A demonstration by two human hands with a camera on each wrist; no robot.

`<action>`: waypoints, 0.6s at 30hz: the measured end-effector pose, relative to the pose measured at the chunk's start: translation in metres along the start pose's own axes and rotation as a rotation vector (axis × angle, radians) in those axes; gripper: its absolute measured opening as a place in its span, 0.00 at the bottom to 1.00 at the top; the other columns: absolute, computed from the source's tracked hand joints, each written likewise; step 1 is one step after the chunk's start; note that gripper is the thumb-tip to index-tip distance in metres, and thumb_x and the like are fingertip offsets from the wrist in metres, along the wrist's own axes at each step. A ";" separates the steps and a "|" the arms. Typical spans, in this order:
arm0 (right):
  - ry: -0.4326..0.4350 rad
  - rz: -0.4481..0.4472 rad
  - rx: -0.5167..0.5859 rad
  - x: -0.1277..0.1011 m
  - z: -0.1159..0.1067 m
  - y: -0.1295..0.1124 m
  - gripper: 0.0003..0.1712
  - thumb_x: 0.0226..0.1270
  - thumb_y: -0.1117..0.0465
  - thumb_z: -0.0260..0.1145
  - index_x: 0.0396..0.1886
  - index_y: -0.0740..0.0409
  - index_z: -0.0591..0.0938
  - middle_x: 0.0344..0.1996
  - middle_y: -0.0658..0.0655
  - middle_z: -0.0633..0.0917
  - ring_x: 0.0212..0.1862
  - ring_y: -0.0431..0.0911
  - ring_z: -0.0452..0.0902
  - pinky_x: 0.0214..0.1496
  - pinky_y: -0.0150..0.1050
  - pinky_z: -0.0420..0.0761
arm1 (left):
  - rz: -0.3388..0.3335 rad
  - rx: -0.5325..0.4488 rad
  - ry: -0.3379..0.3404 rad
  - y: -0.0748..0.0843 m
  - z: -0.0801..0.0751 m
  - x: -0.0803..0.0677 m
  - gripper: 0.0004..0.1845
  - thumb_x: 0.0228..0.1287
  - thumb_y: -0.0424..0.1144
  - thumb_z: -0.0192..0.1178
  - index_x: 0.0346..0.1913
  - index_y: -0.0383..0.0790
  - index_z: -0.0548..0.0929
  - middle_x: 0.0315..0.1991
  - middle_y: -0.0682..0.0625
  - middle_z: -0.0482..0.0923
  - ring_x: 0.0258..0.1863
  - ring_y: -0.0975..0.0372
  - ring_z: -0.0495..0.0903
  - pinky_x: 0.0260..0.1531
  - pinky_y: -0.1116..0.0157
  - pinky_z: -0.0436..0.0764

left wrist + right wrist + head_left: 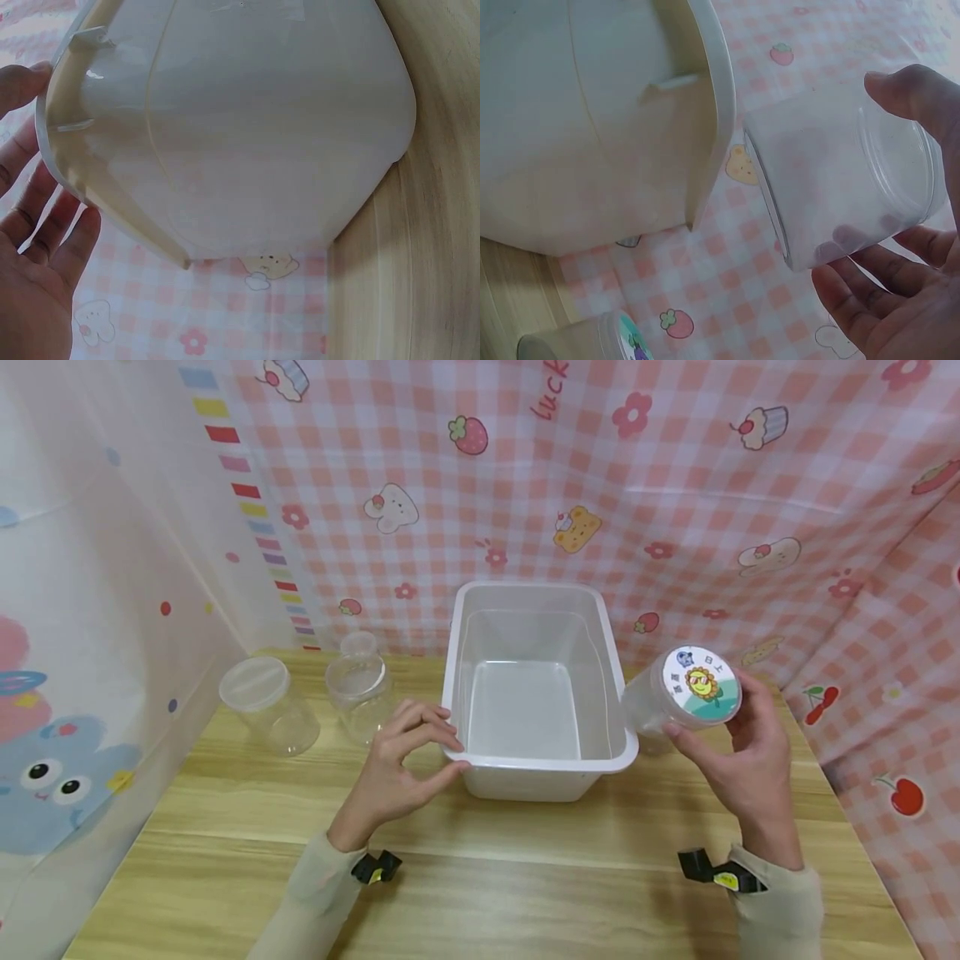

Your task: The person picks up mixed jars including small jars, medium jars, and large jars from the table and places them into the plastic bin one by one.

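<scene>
Steadying one white bin [537,689] on the wooden table [480,877], lifting one of three clear jars.
Resting left hand [397,768] at the bin's near-left rim, fingers loosely apart; gripping a sticker-lidded jar [686,692] in right hand [742,760], tilted just beside the right rim; leaving two jars [266,703] [358,687] well left.

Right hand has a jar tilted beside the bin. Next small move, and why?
Probably carry the lidded jar left over the white bin's rim and lower it in: the right hand holds it just outside the right wall, the bin is empty, and the left hand steadies the near corner.
</scene>
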State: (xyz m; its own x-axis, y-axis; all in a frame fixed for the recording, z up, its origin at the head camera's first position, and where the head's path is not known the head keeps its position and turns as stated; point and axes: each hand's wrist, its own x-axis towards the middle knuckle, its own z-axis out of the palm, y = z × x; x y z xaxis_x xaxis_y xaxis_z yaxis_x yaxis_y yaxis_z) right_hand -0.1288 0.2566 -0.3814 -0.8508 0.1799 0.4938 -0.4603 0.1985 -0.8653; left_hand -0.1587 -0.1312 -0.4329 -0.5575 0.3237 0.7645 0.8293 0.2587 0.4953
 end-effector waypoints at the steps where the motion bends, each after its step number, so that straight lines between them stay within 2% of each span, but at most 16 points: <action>1: -0.008 0.000 -0.017 -0.001 0.001 -0.001 0.48 0.46 0.84 0.74 0.70 0.62 0.73 0.60 0.54 0.80 0.59 0.43 0.78 0.62 0.24 0.76 | 0.000 0.001 0.001 0.000 0.000 0.000 0.11 0.48 0.34 0.80 0.34 0.47 0.88 0.38 0.51 0.84 0.51 0.52 0.79 0.60 0.62 0.76; 6: -0.067 -0.032 -0.102 -0.002 0.006 -0.004 0.50 0.44 0.83 0.76 0.71 0.61 0.72 0.62 0.53 0.80 0.60 0.42 0.77 0.64 0.24 0.75 | 0.005 0.003 0.004 0.000 0.000 -0.001 0.11 0.48 0.34 0.80 0.33 0.46 0.88 0.38 0.51 0.84 0.51 0.52 0.79 0.61 0.61 0.75; 12: -0.128 -0.116 -0.134 -0.005 0.015 -0.006 0.54 0.39 0.84 0.77 0.72 0.61 0.72 0.63 0.56 0.80 0.61 0.44 0.77 0.65 0.26 0.76 | -0.003 0.002 0.000 -0.001 0.000 0.000 0.12 0.47 0.33 0.80 0.33 0.46 0.88 0.38 0.51 0.84 0.51 0.52 0.79 0.61 0.61 0.75; 18: -0.143 -0.196 -0.196 -0.008 0.026 -0.010 0.57 0.33 0.82 0.81 0.71 0.59 0.74 0.63 0.57 0.81 0.62 0.42 0.77 0.67 0.27 0.75 | 0.003 0.002 0.001 -0.001 0.000 0.000 0.12 0.47 0.33 0.80 0.33 0.47 0.88 0.38 0.51 0.84 0.51 0.52 0.79 0.61 0.61 0.75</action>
State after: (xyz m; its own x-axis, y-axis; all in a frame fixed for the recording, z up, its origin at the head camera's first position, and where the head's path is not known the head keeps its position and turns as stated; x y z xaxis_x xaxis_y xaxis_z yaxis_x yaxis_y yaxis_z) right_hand -0.1236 0.2285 -0.3792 -0.7844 -0.0150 0.6201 -0.5731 0.4000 -0.7153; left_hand -0.1594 -0.1314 -0.4340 -0.5548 0.3231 0.7667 0.8311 0.2595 0.4919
